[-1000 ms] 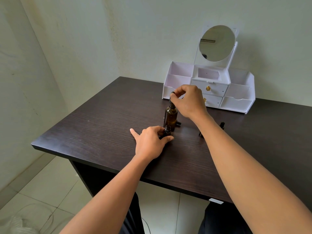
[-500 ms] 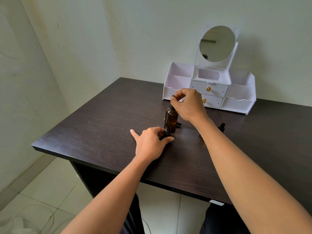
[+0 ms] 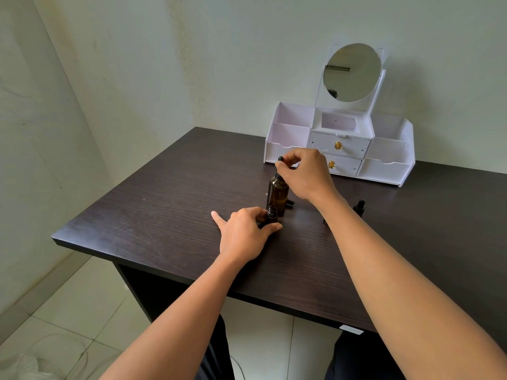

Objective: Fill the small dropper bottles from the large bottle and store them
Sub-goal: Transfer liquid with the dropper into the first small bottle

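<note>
Two hands work over one dark table (image 3: pixel 164 215). One large brown bottle (image 3: pixel 277 194) stands upright near the table's middle. One small bottle (image 3: pixel 271 213), uncapped, stands just in front of it, touching or nearly so. The left hand (image 3: pixel 244 234) grips the small bottle between curled fingers and thumb. The right hand (image 3: pixel 304 174) pinches one black dropper (image 3: pixel 281 159) at the large bottle's mouth. One second dropper (image 3: pixel 359 207) lies beyond the right forearm. One white organizer (image 3: pixel 384 171) at the wall carries two drawers (image 3: pixel 354 149) and one round mirror (image 3: pixel 352 72).
</note>
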The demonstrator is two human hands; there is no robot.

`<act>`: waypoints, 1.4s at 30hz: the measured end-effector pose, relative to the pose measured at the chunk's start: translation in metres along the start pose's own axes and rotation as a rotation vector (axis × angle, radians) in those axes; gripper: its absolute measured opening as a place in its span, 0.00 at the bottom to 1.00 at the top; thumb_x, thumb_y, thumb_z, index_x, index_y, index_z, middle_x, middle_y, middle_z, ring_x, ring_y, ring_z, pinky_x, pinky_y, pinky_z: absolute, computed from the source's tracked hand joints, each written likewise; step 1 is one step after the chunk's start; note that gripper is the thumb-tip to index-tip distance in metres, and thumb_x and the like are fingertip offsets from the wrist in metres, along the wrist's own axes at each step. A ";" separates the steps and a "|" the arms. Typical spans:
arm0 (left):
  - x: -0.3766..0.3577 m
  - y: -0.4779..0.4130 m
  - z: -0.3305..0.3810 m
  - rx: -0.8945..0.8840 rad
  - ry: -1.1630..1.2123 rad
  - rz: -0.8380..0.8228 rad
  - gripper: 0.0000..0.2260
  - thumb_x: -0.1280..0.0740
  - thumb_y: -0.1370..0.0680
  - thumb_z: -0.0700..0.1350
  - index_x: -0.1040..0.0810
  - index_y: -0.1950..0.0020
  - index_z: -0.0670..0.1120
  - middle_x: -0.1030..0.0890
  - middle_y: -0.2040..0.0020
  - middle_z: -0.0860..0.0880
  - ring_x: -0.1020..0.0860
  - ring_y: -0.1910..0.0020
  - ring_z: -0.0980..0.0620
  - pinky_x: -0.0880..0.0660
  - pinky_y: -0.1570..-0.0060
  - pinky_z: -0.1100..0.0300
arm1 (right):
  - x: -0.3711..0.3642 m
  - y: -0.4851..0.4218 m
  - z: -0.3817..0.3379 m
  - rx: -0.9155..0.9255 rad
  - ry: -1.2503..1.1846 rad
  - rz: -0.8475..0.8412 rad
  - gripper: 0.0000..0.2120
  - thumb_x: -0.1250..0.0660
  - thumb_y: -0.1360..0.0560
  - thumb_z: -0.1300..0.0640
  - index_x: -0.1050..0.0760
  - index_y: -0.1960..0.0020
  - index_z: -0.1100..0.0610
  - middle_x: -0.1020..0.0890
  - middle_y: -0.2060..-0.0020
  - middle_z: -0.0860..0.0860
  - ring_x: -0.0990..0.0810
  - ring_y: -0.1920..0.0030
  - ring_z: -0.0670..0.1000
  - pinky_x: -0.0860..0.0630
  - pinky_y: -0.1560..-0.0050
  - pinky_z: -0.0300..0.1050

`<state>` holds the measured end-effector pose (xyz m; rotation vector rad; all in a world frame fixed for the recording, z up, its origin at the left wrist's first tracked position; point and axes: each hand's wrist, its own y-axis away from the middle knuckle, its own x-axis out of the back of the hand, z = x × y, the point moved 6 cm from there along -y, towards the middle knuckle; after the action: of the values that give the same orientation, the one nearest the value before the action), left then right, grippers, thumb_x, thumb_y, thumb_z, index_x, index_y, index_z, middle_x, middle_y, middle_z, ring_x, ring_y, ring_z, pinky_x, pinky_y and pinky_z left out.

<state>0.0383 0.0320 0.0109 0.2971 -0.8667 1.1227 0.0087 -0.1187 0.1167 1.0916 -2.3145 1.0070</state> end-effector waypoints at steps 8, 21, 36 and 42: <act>-0.001 -0.001 -0.001 0.011 0.001 -0.005 0.18 0.32 0.25 0.65 0.19 0.41 0.57 0.15 0.50 0.56 0.21 0.41 0.53 0.67 0.28 0.33 | 0.015 -0.005 -0.011 0.033 -0.069 0.102 0.05 0.32 0.22 0.54 0.20 0.52 0.56 0.17 0.56 0.46 0.24 0.64 0.41 0.30 0.62 0.33; 0.001 0.002 0.001 0.022 -0.013 0.010 0.18 0.32 0.25 0.65 0.19 0.41 0.56 0.16 0.51 0.56 0.21 0.42 0.53 0.65 0.27 0.34 | 0.062 -0.009 -0.041 0.133 -0.262 0.294 0.02 0.32 0.24 0.52 0.24 0.55 0.48 0.15 0.59 0.50 0.15 0.63 0.52 0.17 0.59 0.54; -0.002 -0.001 -0.001 0.026 -0.025 -0.003 0.19 0.32 0.25 0.65 0.19 0.40 0.56 0.15 0.50 0.54 0.21 0.42 0.52 0.66 0.28 0.34 | 0.052 0.031 -0.039 0.150 -0.296 0.274 0.03 0.32 0.24 0.53 0.25 0.56 0.46 0.16 0.61 0.48 0.16 0.63 0.52 0.18 0.65 0.52; -0.003 -0.001 -0.001 0.021 -0.027 -0.005 0.19 0.32 0.25 0.64 0.19 0.39 0.55 0.16 0.49 0.55 0.20 0.42 0.52 0.66 0.28 0.33 | 0.038 0.039 -0.033 0.123 -0.297 0.239 0.02 0.32 0.23 0.54 0.22 0.53 0.52 0.16 0.61 0.49 0.16 0.62 0.52 0.17 0.61 0.55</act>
<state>0.0395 0.0302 0.0080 0.3323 -0.8785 1.1259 -0.0441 -0.0965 0.1443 1.0933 -2.7032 1.1547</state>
